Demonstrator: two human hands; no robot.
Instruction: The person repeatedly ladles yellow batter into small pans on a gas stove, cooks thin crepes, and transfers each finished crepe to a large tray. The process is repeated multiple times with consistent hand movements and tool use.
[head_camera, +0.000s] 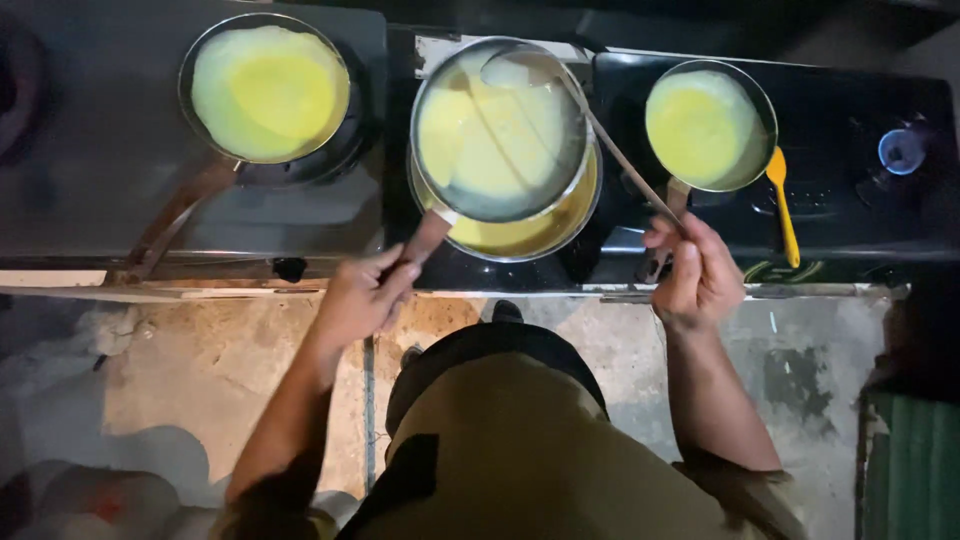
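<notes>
My left hand (362, 297) grips the handle of a small frying pan (497, 130) and holds it lifted over a steel bowl of yellow batter (530, 232). A thin yellow layer coats that pan. My right hand (695, 268) holds the long handle of a ladle (520, 70), whose scoop rests at the pan's far rim. A second pan with a yellow crepe (265, 90) sits on the left burner. A third, smaller pan with yellow batter (708, 125) sits on the right burner.
A yellow spatula (784, 200) lies on the black stove top (850, 210) beside the right pan. A blue burner flame (902, 150) shows at the far right. Below the counter edge is a rough concrete floor (220, 370).
</notes>
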